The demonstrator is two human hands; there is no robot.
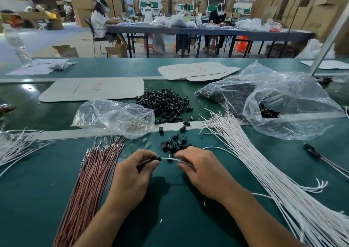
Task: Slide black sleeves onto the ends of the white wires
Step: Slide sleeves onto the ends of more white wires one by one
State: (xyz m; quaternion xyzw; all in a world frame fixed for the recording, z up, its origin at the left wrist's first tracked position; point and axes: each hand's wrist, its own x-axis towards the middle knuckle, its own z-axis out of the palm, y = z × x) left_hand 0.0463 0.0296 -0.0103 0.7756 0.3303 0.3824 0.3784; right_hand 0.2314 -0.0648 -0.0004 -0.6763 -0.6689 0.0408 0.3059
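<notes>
— Where is the black sleeve point(157, 159)?
— In the middle of the frame, low down. The left hand point(135, 173) pinches it tight in its fingers point(149, 157). One white wire point(170, 159) pokes out of the sleeve and runs across to the right hand point(200, 169), which pinches the wire too.
— What do the things look like?
— The sleeve is a small, dark, shiny tube. The wire is thin, smooth and a bit bent.
— What else is on the green worktop point(179, 218)?
— More loose sleeves point(174, 144) lie just above the hands, and a big pile of sleeves point(166, 105) sits further up. A fat bunch of white wires point(273, 180) fans down the right side. A bunch of brown wires point(90, 186) lies beside the left hand. A crinkly clear bag point(113, 116) sits at the upper left of the hands, and a bigger clear bag point(283, 103) at the upper right.
</notes>
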